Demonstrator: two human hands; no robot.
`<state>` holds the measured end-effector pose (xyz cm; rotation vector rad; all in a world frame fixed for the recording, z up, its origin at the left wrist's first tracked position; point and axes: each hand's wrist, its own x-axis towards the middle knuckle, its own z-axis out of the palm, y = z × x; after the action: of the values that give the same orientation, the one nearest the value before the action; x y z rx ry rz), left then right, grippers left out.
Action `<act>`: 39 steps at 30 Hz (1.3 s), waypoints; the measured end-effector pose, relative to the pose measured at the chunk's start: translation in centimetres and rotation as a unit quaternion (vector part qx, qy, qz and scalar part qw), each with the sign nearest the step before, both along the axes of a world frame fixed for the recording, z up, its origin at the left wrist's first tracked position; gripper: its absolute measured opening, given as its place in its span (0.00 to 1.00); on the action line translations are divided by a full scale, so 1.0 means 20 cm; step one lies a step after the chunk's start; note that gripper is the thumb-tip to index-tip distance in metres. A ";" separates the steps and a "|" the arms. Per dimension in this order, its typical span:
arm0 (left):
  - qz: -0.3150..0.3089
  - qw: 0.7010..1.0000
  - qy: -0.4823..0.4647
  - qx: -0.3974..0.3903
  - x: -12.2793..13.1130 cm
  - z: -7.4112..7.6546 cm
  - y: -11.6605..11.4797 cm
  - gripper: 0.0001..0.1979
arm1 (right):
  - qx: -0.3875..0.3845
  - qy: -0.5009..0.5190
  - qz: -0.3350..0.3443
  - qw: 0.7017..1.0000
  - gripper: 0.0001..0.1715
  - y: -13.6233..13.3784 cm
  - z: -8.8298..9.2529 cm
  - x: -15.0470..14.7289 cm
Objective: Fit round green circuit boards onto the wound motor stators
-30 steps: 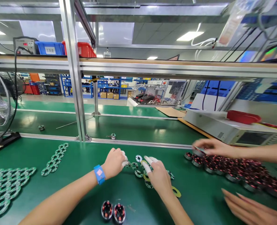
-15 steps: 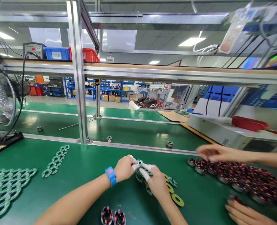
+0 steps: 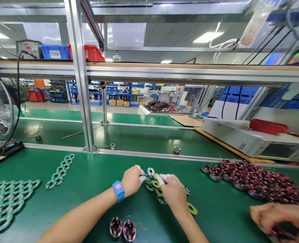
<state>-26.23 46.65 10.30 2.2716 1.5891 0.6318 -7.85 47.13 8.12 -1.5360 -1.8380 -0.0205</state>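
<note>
My left hand [image 3: 132, 181], with white finger covers and a blue wrist strap [image 3: 118, 190], is closed in a pinch; a thin dark edge shows at its fingertips. Closed at the other side of a small pile is my right hand [image 3: 174, 193], also in white finger covers, its fingertips over the pile. What it grips is hidden. Between and below the hands lie green ring-shaped circuit boards [image 3: 149, 186] and yellow rings [image 3: 159, 192]. A paler ring board [image 3: 150, 171] lies just beyond. Two wound motor stators [image 3: 116, 227] stand nearer to me.
Ring boards lie in a sheet-like group [image 3: 7, 202] at left and a strip [image 3: 61, 171] beside it. A heap of copper-wound stators [image 3: 255, 182] covers the right, where a co-worker's hands [image 3: 278, 217] handle a stator. A metal post [image 3: 80, 77] rises from the table.
My hands have moved apart, and more of the yellow rings shows between them. The co-worker's far hand has left the heap and come down to the near right. The view has shifted slightly.
</note>
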 end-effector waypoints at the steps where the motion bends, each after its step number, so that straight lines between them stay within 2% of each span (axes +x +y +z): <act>1: -0.001 1.000 0.001 -0.002 0.01 0.00 0.00 0.10 | 0.004 -0.006 -0.008 1.000 0.20 0.00 0.00 0.01; 7: -0.042 0.999 0.005 0.001 0.08 0.01 0.03 0.09 | 0.006 -0.062 0.064 0.996 0.18 0.03 0.01 0.00; 11: -0.019 1.000 0.019 0.006 0.15 -0.01 0.03 0.11 | -0.001 -0.087 0.011 0.996 0.19 0.03 0.00 0.02; 14: -0.008 1.000 0.027 0.011 0.10 -0.01 0.04 0.14 | -0.039 -0.103 -0.025 0.994 0.20 0.04 -0.02 0.08; 16: 0.026 0.999 0.034 0.021 -0.05 -0.01 0.04 0.17 | -0.043 -0.103 -0.031 0.993 0.24 0.07 -0.05 0.11; 19: 0.135 0.988 0.065 0.029 -0.42 0.01 0.04 0.14 | -0.011 -0.093 -0.002 0.996 0.27 0.09 -0.10 0.10; 21: 0.227 0.969 0.097 0.029 -0.71 0.03 0.02 0.16 | 0.002 -0.084 0.036 0.996 0.24 0.08 -0.12 0.05; 23: 0.304 0.943 0.129 0.037 -0.99 0.05 -0.01 0.12 | -0.004 -0.077 0.072 0.994 0.22 0.07 -0.14 -0.01; 26: 0.371 0.912 0.170 0.047 -1.27 0.06 -0.05 0.13 | -0.017 -0.072 0.102 0.992 0.20 0.05 -0.14 -0.08; 29: 0.390 0.897 0.203 0.032 -1.39 0.05 -0.05 0.15 | -0.014 -0.074 0.101 0.992 0.20 0.03 -0.14 -0.09; 35: 0.369 0.897 0.244 -0.003 -1.38 0.00 0.05 0.15 | -0.010 -0.077 0.098 0.992 0.17 -0.02 -0.10 -0.10; 39: 0.392 0.883 0.259 -0.021 -1.42 -0.01 0.04 0.17 | 0.024 -0.117 0.132 0.984 0.15 -0.06 -0.09 -0.17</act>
<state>-54.59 47.48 10.12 1.7712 2.7870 0.1199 -11.18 45.88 6.32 -1.2900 -2.1976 -0.1243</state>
